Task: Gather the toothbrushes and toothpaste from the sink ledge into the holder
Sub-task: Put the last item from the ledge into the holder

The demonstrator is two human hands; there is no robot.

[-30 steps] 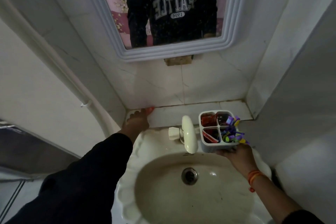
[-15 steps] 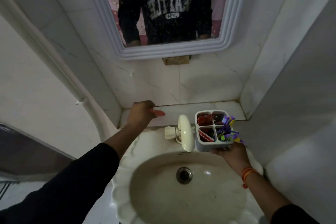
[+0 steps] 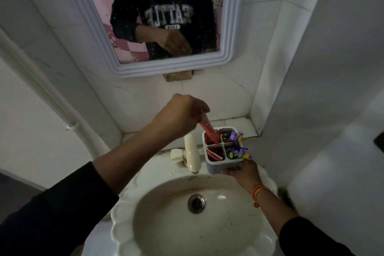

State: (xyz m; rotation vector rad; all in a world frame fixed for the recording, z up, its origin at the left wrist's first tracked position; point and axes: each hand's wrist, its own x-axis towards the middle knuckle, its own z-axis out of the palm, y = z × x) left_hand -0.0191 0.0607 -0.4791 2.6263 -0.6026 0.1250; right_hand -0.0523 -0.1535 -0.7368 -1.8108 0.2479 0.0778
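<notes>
A white holder (image 3: 223, 166) with four compartments stands at the sink's back right rim, and my right hand (image 3: 242, 170) grips its lower front. My left hand (image 3: 179, 117) hovers above it, pinching a red toothpaste tube (image 3: 209, 132) whose lower end dips into the back left compartment. Another red tube (image 3: 215, 154) lies in the front left compartment. Purple, yellow and blue toothbrushes (image 3: 236, 148) stick out of the right-hand compartments.
A cream tap (image 3: 192, 154) juts over the basin just left of the holder. The sink basin (image 3: 197, 233) with its drain (image 3: 196, 203) lies below. A tiled ledge (image 3: 239, 124) runs behind, walled in on the right. A mirror (image 3: 158, 64) hangs above.
My left hand lifted the red tube off the left part of the ledge and carried it right, over the holder. My right hand stayed on the holder.
</notes>
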